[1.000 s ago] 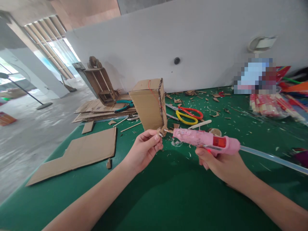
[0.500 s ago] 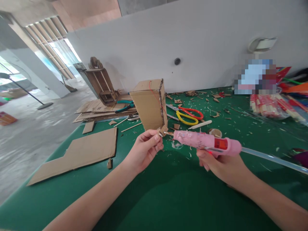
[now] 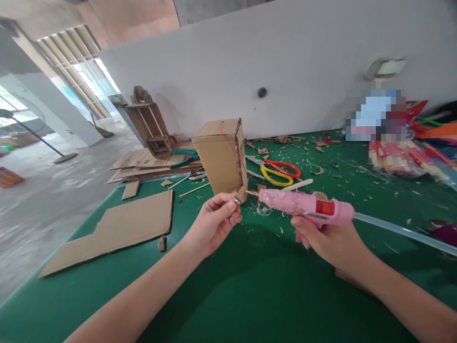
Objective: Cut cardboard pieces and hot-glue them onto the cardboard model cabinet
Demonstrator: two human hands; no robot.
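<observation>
My left hand (image 3: 216,220) pinches a small scrap of cardboard (image 3: 242,194) between thumb and fingers, in front of the lower corner of a cardboard box (image 3: 219,155). A thin red thread or wire (image 3: 228,138) hangs over the box's top and side. My right hand (image 3: 326,238) is wrapped round the handle of a pink hot glue gun (image 3: 296,204), held level with its nozzle pointing left at the scrap. A long clear glue stick (image 3: 400,229) sticks out of the gun's back end.
Red-and-yellow-handled scissors (image 3: 280,172) lie behind the gun. Teal-handled pliers (image 3: 183,157) rest by stacked cardboard sheets (image 3: 143,162). A cut cardboard sheet (image 3: 128,221) lies left on the green table (image 3: 214,305). Packaged sticks (image 3: 392,157) are at the right, and a white wall (image 3: 303,57) stands behind.
The glue gun's nozzle has tilted up slightly and now sits at the upper right edge of the cardboard scrap, which shows more plainly. My left hand has barely moved.
</observation>
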